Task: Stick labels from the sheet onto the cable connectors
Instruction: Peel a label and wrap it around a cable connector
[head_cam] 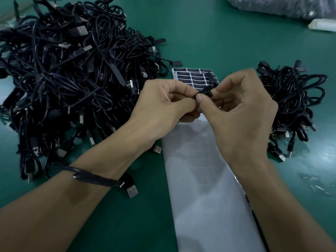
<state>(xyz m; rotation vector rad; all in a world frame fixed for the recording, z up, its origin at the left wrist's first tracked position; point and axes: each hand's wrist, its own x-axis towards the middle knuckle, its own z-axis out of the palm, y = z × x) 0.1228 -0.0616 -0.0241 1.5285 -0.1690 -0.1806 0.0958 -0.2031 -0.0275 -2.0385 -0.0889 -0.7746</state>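
Both hands meet over the middle of the green table. My left hand point(167, 102) and my right hand point(240, 110) pinch a small black cable connector point(206, 92) between thumbs and fingertips. Its cable runs back over the label sheet point(192, 75), a strip of black labels on white backing just behind the hands. The sheet's lower part point(205, 179) is bare white backing that stretches toward me. Whether a label sits on the held connector is hidden by the fingers.
A large heap of black USB cables point(69, 73) fills the left side. A smaller pile of cables point(294, 106) lies at the right. One cable point(98, 179) drapes over my left forearm. A plastic bag point(283, 6) and a white roll point(321, 25) sit far right.
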